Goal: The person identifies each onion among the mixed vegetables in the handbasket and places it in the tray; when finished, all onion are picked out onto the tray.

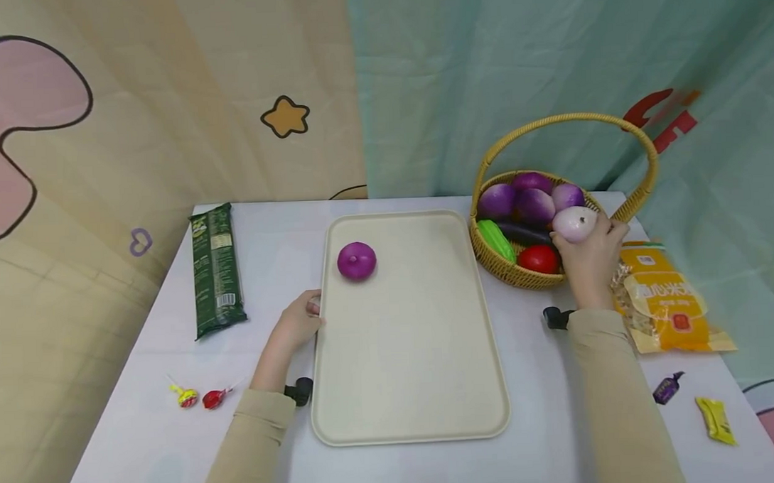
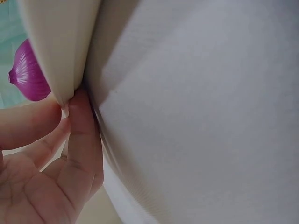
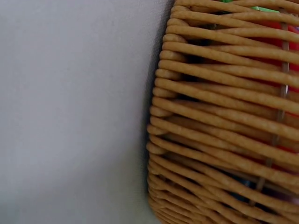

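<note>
At its left edge, the cream rectangular tray [image 1: 410, 340] is pinched by my left hand [image 1: 300, 318]; in the left wrist view the thumb [image 2: 32, 121] lies on one side of the rim and fingers on the other. A purple onion [image 1: 356, 262] sits on the tray's far left part. My right hand [image 1: 591, 263] grips a pale, round onion [image 1: 575, 223] over the right side of the wicker basket [image 1: 522, 274]. In the basket lie several purple-and-white round vegetables [image 1: 534, 206], a dark eggplant [image 1: 521, 231], a green ridged vegetable [image 1: 496, 239] and a red tomato [image 1: 538, 259].
The basket's tall handle [image 1: 568, 117] arches above it. A yellow food bag [image 1: 667, 299] lies right of the basket, near wrapped candies [image 1: 667, 388]. On the left are a dark green packet [image 1: 217, 272] and two lollipops [image 1: 188, 398]. Curtains hang behind the white table [image 1: 144, 435].
</note>
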Demonstrator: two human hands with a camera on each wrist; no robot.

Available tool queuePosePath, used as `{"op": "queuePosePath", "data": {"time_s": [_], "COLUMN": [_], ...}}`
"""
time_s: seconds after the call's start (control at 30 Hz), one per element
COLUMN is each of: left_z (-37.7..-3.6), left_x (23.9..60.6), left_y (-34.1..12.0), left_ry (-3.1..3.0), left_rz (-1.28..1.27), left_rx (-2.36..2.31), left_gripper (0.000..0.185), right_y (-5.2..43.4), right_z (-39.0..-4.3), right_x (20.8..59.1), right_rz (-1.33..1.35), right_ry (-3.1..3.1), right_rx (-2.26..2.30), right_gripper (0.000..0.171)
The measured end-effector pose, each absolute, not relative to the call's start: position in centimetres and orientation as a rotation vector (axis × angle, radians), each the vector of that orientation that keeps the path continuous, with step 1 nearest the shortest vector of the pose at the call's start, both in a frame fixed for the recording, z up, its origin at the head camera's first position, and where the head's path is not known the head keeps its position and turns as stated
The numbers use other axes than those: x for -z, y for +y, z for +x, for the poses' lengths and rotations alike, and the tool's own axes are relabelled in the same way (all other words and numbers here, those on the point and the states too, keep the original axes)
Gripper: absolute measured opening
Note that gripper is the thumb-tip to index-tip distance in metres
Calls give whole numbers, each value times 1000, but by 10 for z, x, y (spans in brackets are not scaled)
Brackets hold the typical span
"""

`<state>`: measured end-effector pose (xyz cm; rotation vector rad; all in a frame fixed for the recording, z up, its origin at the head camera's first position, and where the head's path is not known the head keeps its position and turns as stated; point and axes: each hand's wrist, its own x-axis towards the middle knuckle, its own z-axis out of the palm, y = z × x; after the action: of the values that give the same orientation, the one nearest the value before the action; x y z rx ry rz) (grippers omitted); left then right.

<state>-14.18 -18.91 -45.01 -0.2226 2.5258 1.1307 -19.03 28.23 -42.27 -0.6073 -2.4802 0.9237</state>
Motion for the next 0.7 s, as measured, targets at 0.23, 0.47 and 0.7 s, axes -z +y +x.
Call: {"op": "queuePosePath", "data": {"time_s": [0.23,0.47,0.7], "left_z": [-142,-144,-143], "left_x": [452,452,452], "left_y": [-188,-187,-189], "left_ry": [2521,2524,2542], "left_rz": [-224,-210,-208], "left_rx": [-1133,-1130,-1119], "left_gripper": [60,61,61], "right_y": [279,263,206], "right_z": [-190,-172,-159], "right_x": [420,400,386], "right_rz": [-658,-638,-309], "right_ry": [-2432,-2402,-2446], "right_rx": [-1022,-1169,-1358], "right_gripper": [81,83,78]}}
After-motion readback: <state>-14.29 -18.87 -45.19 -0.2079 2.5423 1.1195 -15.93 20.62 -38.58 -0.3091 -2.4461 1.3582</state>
